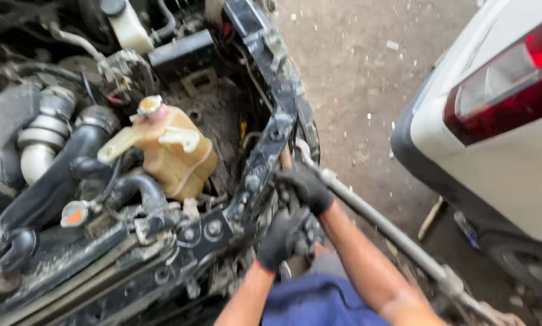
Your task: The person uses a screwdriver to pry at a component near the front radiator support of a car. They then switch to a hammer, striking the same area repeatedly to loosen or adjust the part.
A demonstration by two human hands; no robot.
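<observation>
Head view: gloved left hand [283,237] and right hand [305,187] both clench parts at the black front frame [265,151], beside a yellowed coolant tank [174,154]; what each grips is unclear.

Gloved hands [295,211] (both clenched) together

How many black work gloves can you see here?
2. One is on the left hand, low beside the black front frame. The other is on the right hand, just above it, near the long metal bar. No others show.
</observation>
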